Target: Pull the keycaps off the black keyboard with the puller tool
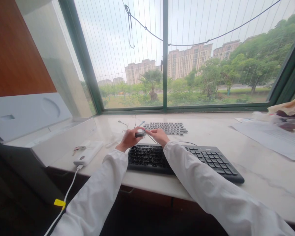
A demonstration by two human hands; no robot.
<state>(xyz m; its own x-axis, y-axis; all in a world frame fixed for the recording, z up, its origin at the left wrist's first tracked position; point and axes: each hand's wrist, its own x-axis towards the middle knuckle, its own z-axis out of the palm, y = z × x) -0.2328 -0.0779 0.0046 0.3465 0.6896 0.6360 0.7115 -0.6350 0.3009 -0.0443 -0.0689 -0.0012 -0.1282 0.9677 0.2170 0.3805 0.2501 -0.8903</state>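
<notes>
My left hand (130,138) is closed around a small dark object (139,134), too blurred to name. My right hand (158,135) meets it from the right, its thumb and fingers pinched together at the object's end; what they grip is too small to make out. Both hands are just above the back edge of a black keyboard (218,160). Its left section shows bare key sockets, while the number pad on the right has its keycaps. Behind my right hand, loose keycaps (166,127) lie in rows. Thin wire-like pieces (124,124) stick up behind my left hand.
A white device (88,154) with a white cable (72,183) lies at the left, a small metallic item (78,149) beside it. An open white box (61,141) stands farther left. Papers (270,134) and a cloth (290,106) are at the right. A barred window is behind.
</notes>
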